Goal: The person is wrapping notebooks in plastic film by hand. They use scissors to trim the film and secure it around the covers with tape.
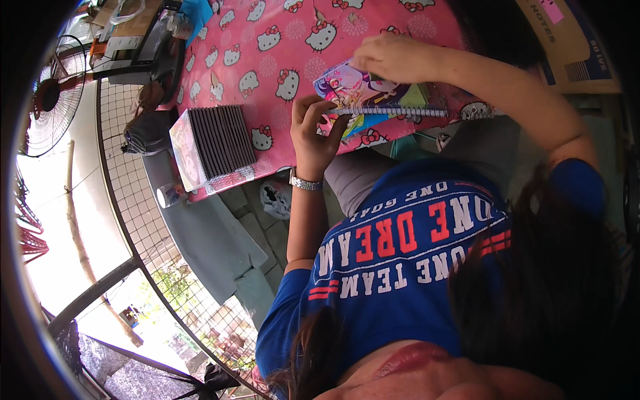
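Pink, cartoon-printed sheeting covers the surface [283, 60]; on it, upper centre of my remote view, lies a colourful spiral notebook [390, 97]. I judge its wire could bend or its cover crease if the hands pulled unevenly. It sits between them: the left hand [312, 130] pinches its lower-left corner, fingers closed; the right hand [390, 59] curls at its upper edge, grip unclear.

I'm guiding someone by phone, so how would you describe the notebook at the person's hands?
Start with the pink table cover patterned with white cartoon cats. At its near edge is the notebook, with the left hand at its pale spiral and the right hand over its far side. Unlike the dark-ridged stack leftward, it shows a bright purple-pink cartoon picture.
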